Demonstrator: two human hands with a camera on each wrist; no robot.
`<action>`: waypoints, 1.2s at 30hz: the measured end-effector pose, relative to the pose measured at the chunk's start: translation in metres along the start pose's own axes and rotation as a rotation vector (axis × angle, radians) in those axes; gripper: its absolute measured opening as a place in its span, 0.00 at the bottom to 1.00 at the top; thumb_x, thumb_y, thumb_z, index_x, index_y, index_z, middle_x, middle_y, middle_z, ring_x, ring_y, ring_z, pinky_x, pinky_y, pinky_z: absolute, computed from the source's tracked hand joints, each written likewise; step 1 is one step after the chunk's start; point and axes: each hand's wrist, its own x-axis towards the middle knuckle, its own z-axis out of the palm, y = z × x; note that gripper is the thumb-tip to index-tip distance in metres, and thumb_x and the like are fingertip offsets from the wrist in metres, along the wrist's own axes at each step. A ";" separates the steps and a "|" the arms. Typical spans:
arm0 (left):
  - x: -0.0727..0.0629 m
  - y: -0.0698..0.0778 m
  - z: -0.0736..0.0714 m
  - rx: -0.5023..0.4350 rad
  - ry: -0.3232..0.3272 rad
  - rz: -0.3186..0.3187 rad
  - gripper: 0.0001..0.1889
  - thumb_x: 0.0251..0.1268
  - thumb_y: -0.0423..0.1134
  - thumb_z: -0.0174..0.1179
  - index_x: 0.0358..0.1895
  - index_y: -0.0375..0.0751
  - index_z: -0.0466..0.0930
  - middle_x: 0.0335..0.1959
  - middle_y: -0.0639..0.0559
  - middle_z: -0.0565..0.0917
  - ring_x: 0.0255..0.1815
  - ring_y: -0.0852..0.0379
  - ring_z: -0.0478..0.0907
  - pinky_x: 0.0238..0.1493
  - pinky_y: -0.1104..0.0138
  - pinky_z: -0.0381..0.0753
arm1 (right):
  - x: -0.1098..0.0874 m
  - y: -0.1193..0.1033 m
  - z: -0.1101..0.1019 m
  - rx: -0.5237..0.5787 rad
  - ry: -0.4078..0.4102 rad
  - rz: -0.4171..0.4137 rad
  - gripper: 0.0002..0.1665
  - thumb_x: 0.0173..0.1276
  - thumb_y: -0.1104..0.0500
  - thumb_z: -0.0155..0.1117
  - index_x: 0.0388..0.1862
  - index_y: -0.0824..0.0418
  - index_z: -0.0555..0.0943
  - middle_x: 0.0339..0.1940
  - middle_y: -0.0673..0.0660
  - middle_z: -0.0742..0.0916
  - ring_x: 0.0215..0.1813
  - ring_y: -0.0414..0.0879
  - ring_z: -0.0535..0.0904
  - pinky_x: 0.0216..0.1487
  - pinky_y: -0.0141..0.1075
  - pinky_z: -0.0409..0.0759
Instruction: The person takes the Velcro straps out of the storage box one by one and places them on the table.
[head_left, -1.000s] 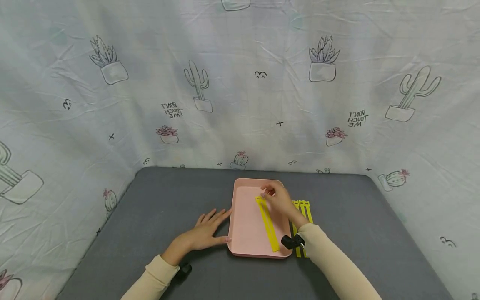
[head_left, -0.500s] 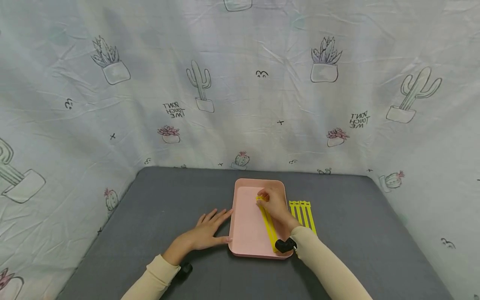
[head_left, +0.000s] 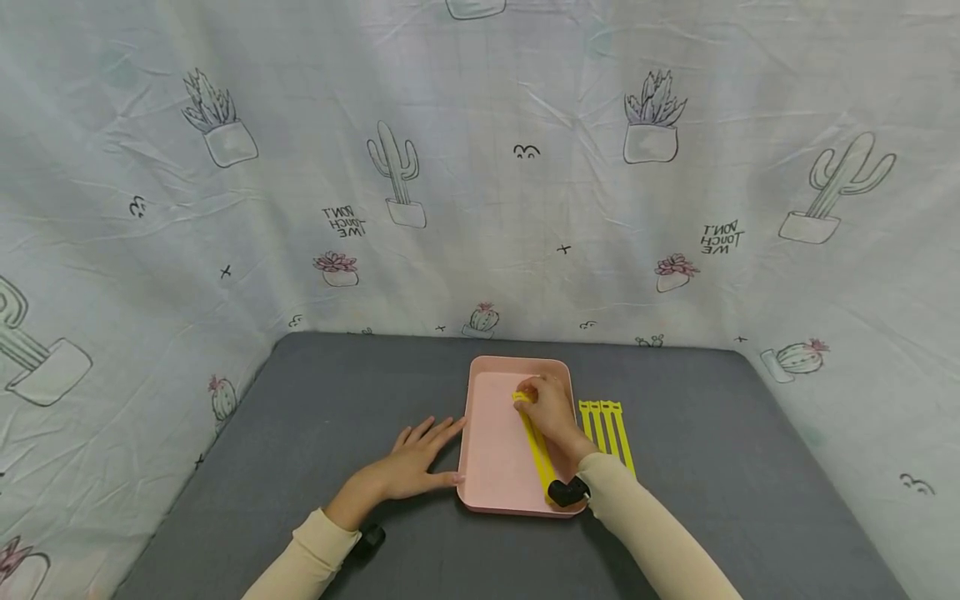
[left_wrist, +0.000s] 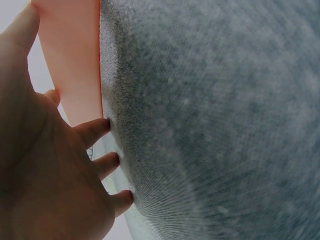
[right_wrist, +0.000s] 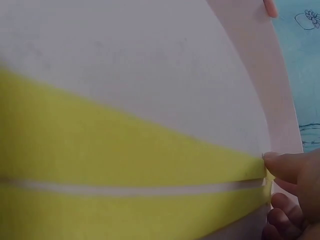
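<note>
A long yellow strip (head_left: 537,452) with a lengthwise slit lies slantwise over the right half of a pink tray (head_left: 487,475). My right hand (head_left: 551,411) pinches its far end between thumb and curled fingers. In the right wrist view the thumb (right_wrist: 286,167) presses on the end of the strip, and the slit runs along its length. My left hand (head_left: 408,469) is spread flat, with thumb and forefinger touching the tray's left side. The left wrist view shows its fingertips (left_wrist: 102,126) down on the cloth beside the tray wall (left_wrist: 75,65).
Several similar yellow strips (head_left: 609,429) with notched tops lie side by side just right of the tray, partly covered by my right forearm. A dark grey cloth (head_left: 360,375) covers the table. A pale curtain printed with cacti (head_left: 480,208) stands behind it.
My right hand has come down and slightly left, closing its fingers on the strip's far end. My left hand and the tray have stayed put.
</note>
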 end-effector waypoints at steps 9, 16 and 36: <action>0.001 0.001 0.001 -0.002 0.004 -0.002 0.46 0.65 0.69 0.53 0.81 0.63 0.43 0.82 0.45 0.52 0.82 0.34 0.42 0.74 0.30 0.40 | 0.002 0.002 0.002 -0.017 -0.004 0.024 0.13 0.61 0.59 0.74 0.44 0.60 0.85 0.49 0.59 0.81 0.50 0.52 0.73 0.54 0.42 0.78; 0.001 0.001 0.000 -0.009 0.007 -0.007 0.46 0.65 0.70 0.53 0.81 0.63 0.43 0.82 0.45 0.52 0.82 0.34 0.42 0.74 0.31 0.40 | 0.002 0.001 0.001 -0.011 0.005 -0.010 0.13 0.61 0.61 0.74 0.43 0.58 0.83 0.44 0.57 0.81 0.49 0.50 0.73 0.53 0.42 0.78; 0.005 -0.002 -0.004 -0.015 0.001 -0.010 0.46 0.64 0.70 0.54 0.81 0.65 0.44 0.82 0.45 0.53 0.82 0.34 0.43 0.74 0.31 0.40 | 0.003 -0.003 0.000 0.000 0.002 -0.041 0.14 0.62 0.65 0.72 0.45 0.56 0.82 0.32 0.52 0.82 0.40 0.45 0.72 0.42 0.33 0.76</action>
